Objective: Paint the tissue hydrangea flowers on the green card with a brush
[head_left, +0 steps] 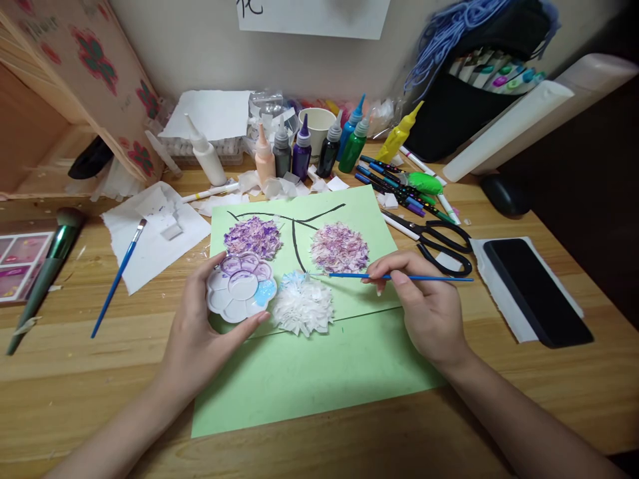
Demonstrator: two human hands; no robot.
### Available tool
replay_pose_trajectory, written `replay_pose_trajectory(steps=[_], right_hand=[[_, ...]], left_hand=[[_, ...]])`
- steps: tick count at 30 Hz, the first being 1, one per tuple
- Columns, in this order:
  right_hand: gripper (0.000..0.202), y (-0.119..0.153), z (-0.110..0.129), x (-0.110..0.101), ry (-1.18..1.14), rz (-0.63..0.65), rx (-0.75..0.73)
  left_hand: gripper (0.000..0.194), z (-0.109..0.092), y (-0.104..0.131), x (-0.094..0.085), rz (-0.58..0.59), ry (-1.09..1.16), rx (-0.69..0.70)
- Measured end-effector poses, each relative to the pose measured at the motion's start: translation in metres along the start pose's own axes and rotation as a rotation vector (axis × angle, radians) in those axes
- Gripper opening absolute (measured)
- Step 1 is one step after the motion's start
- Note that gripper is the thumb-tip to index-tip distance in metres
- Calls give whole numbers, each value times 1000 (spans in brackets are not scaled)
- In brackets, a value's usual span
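Now the right hand (428, 309) pinches a blue-handled paintbrush (344, 275), its tip by the upper edge of the white paper pompom (303, 307), which is bluish there and lies on green paper (319, 379). Left of the pompom, the left hand (202, 326) grips a flower-shaped palette (243, 287).

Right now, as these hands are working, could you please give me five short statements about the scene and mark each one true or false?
1. The left hand holds a white palette. True.
2. The right hand holds the scissors. False: it holds a blue-handled brush.
3. The lower paper flower is purple all over. False: it is mostly white, with light blue at its top.
4. The black phone lies partly on white paper. True.
5. The palette shows only red paint. False: it shows blue and purple.
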State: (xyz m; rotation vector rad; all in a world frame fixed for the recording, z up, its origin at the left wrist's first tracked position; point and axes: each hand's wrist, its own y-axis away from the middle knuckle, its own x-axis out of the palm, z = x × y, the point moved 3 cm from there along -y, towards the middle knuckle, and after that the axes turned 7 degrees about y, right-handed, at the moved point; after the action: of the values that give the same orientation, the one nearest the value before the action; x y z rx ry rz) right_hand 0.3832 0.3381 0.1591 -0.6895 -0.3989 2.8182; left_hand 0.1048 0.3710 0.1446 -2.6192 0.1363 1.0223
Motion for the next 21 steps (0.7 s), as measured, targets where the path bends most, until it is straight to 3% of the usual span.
replay_pose_trajectory(steps=[21], right_hand=[[24, -2, 0, -6, -52, -76, 61]], left_hand=[[77, 1, 1, 0, 7, 5, -6]])
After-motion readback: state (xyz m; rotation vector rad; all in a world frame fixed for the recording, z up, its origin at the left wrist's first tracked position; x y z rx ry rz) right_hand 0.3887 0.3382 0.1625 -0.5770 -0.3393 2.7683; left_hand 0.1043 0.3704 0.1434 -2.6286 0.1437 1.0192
